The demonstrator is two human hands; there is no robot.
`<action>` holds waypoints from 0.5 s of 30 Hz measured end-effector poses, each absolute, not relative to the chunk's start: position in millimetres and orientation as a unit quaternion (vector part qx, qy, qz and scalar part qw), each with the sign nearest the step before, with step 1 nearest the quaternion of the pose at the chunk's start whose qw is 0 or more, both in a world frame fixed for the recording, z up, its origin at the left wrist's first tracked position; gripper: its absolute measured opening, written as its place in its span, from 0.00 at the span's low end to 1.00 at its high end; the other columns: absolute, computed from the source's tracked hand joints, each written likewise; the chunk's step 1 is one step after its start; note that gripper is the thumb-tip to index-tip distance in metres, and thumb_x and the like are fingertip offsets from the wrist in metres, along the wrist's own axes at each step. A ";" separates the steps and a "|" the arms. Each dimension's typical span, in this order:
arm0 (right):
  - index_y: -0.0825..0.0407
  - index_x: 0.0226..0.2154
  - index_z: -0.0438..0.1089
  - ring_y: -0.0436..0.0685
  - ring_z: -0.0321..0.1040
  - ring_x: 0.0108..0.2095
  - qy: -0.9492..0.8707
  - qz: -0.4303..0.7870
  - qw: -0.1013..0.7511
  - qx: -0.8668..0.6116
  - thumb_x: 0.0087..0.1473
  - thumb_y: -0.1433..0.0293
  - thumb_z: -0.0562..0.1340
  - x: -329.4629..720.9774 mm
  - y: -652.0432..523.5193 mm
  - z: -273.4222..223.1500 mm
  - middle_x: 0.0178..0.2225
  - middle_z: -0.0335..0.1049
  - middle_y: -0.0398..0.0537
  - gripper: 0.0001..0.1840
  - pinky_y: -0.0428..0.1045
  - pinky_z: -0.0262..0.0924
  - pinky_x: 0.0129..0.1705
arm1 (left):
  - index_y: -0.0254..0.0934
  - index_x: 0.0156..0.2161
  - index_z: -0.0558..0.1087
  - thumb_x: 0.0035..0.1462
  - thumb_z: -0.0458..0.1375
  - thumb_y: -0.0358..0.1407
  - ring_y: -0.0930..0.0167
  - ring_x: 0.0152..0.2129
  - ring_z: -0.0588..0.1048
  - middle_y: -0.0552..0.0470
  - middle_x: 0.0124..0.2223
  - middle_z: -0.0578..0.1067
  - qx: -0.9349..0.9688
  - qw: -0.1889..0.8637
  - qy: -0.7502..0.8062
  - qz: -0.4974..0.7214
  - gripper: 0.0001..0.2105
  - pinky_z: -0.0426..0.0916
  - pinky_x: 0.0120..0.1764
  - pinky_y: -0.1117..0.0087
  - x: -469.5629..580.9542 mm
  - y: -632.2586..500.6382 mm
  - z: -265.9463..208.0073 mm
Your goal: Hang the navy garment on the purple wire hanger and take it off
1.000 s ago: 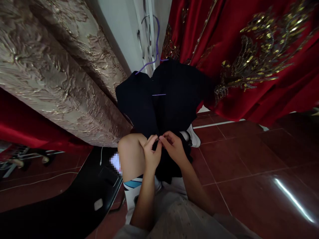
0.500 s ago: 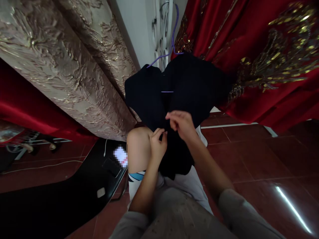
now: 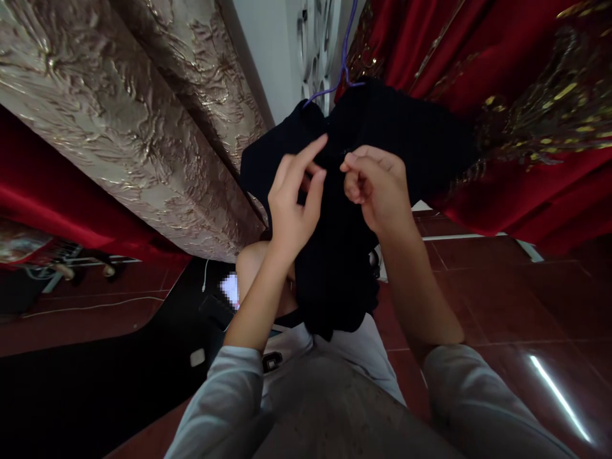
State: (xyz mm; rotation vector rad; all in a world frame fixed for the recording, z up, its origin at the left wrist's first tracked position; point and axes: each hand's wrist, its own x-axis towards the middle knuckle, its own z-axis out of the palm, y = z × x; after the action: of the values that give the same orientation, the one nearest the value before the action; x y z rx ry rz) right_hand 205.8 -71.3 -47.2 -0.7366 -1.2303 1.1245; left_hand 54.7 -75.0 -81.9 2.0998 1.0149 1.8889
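Note:
A dark navy or black shirt (image 3: 335, 268) hangs from a purple hanger (image 3: 345, 60) in front of me, its lower end over my lap. My left hand (image 3: 296, 194) is at the left side of the shirt's front, index finger stretched toward the neckline and thumb held apart. Opposite it, the fingers of my right hand (image 3: 375, 182) are curled, with thumb and forefinger pinched at the shirt's front edge just below the neckline. Something tiny and shiny shows beside that pinch, too small to name.
Textured beige fabric (image 3: 143, 127) hangs on the left, red fabric (image 3: 526, 185) with gold sequins on the right. A black table (image 3: 119, 382) at lower left bears a dark phone (image 3: 217, 312) and a small white object (image 3: 197, 357). Behind the shirt stands a white metal lattice (image 3: 315, 57).
Both hands have moved up the shirt's front toward the neckline. My left hand's fingers have spread from a pinch. The shirt and hanger appear slightly higher in view.

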 end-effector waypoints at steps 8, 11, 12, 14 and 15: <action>0.50 0.24 0.59 0.45 0.47 0.18 -0.583 0.295 0.633 -0.416 0.59 0.62 0.61 189.2 -53.7 -99.4 0.17 0.53 0.36 0.17 0.46 0.42 0.23 | 0.37 0.46 0.71 0.74 0.50 0.44 0.69 0.43 0.75 0.49 0.41 0.73 0.675 -0.052 0.346 0.650 0.14 0.70 0.49 0.65 52.7 -63.4 -53.2; 0.50 0.22 0.58 0.46 0.49 0.19 -0.614 0.273 0.579 -0.462 0.58 0.64 0.61 181.4 -59.3 -131.2 0.16 0.52 0.36 0.16 0.46 0.46 0.26 | 0.33 0.46 0.70 0.74 0.52 0.39 0.71 0.46 0.73 0.49 0.45 0.72 0.576 -0.106 0.378 0.717 0.10 0.67 0.54 0.65 3.4 -32.5 -49.5; 0.50 0.23 0.59 0.46 0.50 0.20 -0.622 0.272 0.569 -0.464 0.58 0.64 0.60 178.1 -63.4 -135.5 0.17 0.53 0.36 0.16 0.46 0.47 0.27 | 0.32 0.44 0.69 0.73 0.53 0.34 0.73 0.46 0.72 0.50 0.44 0.71 0.516 -0.075 0.414 0.746 0.07 0.65 0.56 0.66 -13.5 -19.0 -52.7; 0.50 0.23 0.59 0.47 0.51 0.21 -0.634 0.274 0.560 -0.458 0.58 0.65 0.60 171.2 -72.5 -135.7 0.18 0.54 0.37 0.14 0.46 0.49 0.29 | 0.34 0.36 0.66 0.73 0.49 0.26 0.78 0.42 0.71 0.55 0.39 0.72 0.354 0.164 0.478 0.787 0.10 0.64 0.54 0.73 -37.4 3.6 -70.9; 0.50 0.23 0.59 0.46 0.51 0.21 -0.637 0.279 0.559 -0.452 0.57 0.66 0.60 168.3 -76.7 -133.5 0.18 0.54 0.37 0.14 0.46 0.50 0.29 | 0.36 0.35 0.64 0.73 0.48 0.28 0.79 0.41 0.72 0.57 0.37 0.72 0.284 0.346 0.466 0.763 0.12 0.65 0.52 0.75 -42.4 9.9 -86.0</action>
State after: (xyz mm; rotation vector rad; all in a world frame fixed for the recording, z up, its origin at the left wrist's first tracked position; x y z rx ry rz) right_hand 168.3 -76.7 -133.5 -1.0654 -1.5026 0.6591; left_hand -42.4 9.9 -86.0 0.7379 1.2102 1.9808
